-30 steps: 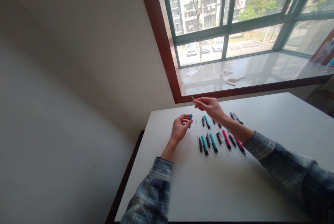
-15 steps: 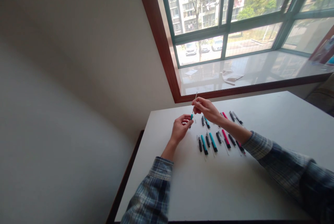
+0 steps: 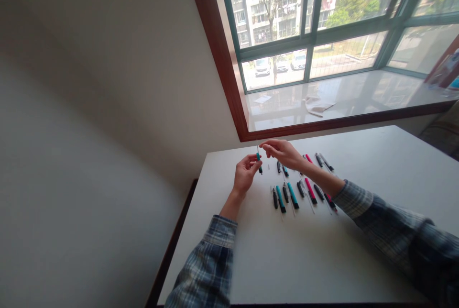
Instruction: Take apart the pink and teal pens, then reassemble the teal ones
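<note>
My left hand (image 3: 244, 174) is closed around a teal and black pen barrel (image 3: 258, 157), held upright above the table's far left part. A thin pale refill (image 3: 257, 148) stands in the barrel's top end, its upper part sticking out. Just right of the refill is my right hand (image 3: 281, 152), index finger stretched toward it and thumb apart below; whether the fingertip touches the refill is too small to tell. Below my right hand lie disassembled pen parts: teal barrels (image 3: 293, 195), pink barrels (image 3: 310, 190), black grip pieces (image 3: 275, 199) and thin white refills (image 3: 311, 203).
The parts lie in two rough rows on the white table (image 3: 287, 260). A grey and black pen piece (image 3: 326, 161) is at the far right of the back row. Behind the table is a window sill (image 3: 287, 112) with a crumpled cloth (image 3: 318, 106); a wall (image 3: 107, 155) rises on the left.
The refill has gone from my right hand's pinch into the barrel's top. My right fingers have loosened and shifted slightly left and down. The left hand with the barrel has moved slightly left.
</note>
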`<action>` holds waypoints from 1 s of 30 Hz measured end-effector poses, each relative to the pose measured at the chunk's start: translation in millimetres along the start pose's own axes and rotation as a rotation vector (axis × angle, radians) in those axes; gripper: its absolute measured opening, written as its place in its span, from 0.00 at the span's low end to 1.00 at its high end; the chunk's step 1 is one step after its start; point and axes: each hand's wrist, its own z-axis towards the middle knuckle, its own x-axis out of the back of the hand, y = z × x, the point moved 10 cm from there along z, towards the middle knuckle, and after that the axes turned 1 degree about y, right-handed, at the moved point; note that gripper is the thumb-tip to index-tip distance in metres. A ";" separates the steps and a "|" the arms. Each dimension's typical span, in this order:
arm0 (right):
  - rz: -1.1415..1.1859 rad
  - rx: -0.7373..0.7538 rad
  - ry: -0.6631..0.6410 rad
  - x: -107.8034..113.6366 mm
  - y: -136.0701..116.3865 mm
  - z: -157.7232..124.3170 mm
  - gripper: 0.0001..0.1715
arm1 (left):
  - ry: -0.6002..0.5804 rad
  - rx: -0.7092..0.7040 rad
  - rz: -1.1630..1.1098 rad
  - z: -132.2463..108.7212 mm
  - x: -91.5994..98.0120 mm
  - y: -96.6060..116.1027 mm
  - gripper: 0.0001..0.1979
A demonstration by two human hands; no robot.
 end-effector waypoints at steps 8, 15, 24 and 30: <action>-0.684 0.181 -0.204 -24.7 10.9 -13.6 0.13 | 0.122 -0.012 -0.060 -0.3 10.3 9.9 0.15; -0.789 0.206 -0.307 -35.2 23.8 -16.2 0.08 | 0.138 0.006 -0.064 1.1 8.8 11.4 0.14; -0.719 0.226 -0.300 -37.8 17.4 -17.3 0.06 | 0.106 -0.030 0.045 -0.7 6.7 12.5 0.14; -0.370 0.182 0.007 11.3 3.8 -1.8 0.08 | 0.051 -0.118 0.255 -7.6 -1.6 13.2 0.09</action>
